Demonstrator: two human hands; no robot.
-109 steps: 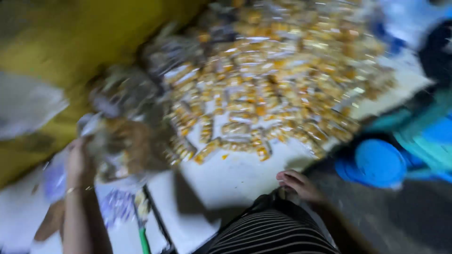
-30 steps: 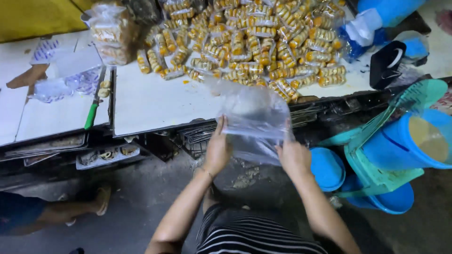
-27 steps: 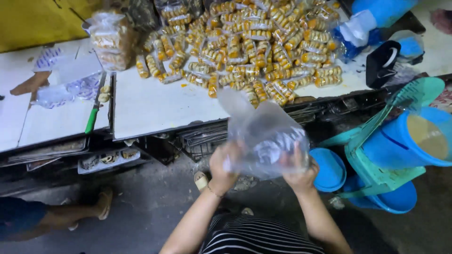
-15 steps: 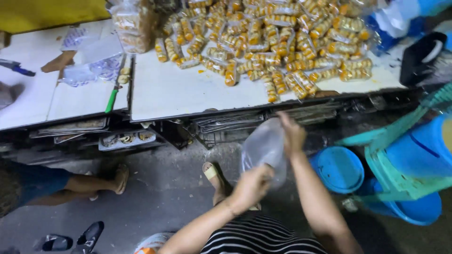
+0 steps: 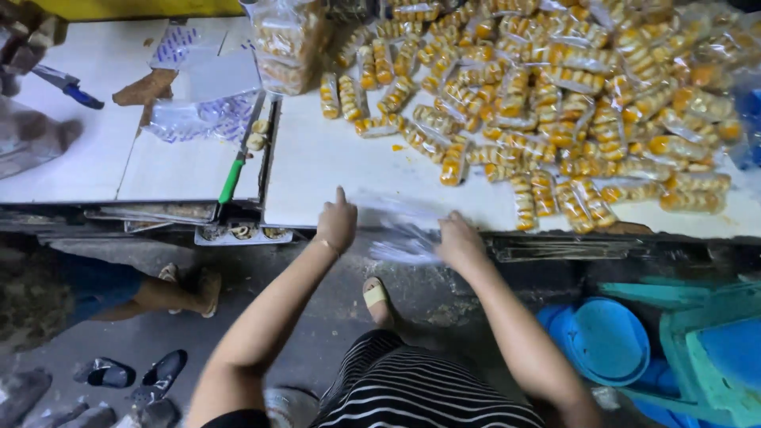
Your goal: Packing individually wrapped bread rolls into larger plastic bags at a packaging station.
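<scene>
While both hands grip it, the clear plastic bag (image 5: 400, 234) is stretched flat between them at the near edge of the white table (image 5: 333, 170), blurred by motion, its contents not discernible. The left hand (image 5: 337, 223) is closed on the bag's left end, fingers curled in and one finger raised. The right hand (image 5: 460, 242) is closed on the bag's right end, knuckles up; which fingers pinch the film cannot be told.

Just beyond the bag, a large heap of small clear packets of yellow-orange biscuits (image 5: 555, 103) covers the right and far part of the table, its nearest packets lying close to the right hand. A bigger filled bag of biscuits (image 5: 285, 40) stands at the far edge, left of the heap. To the left, a green-handled knife (image 5: 238, 166) lies along the seam between two table slabs, beside a stack of empty printed bags (image 5: 198, 115). A blue-handled tool (image 5: 71, 85) rests at the far left.

Below the table edge, the person's striped garment (image 5: 412, 388) and one sandalled foot (image 5: 376, 297) are visible. Another person's foot (image 5: 186, 285) shows at left, with dark shoes (image 5: 131, 372) on the floor. Blue plastic tubs (image 5: 606, 341) stand at lower right.
</scene>
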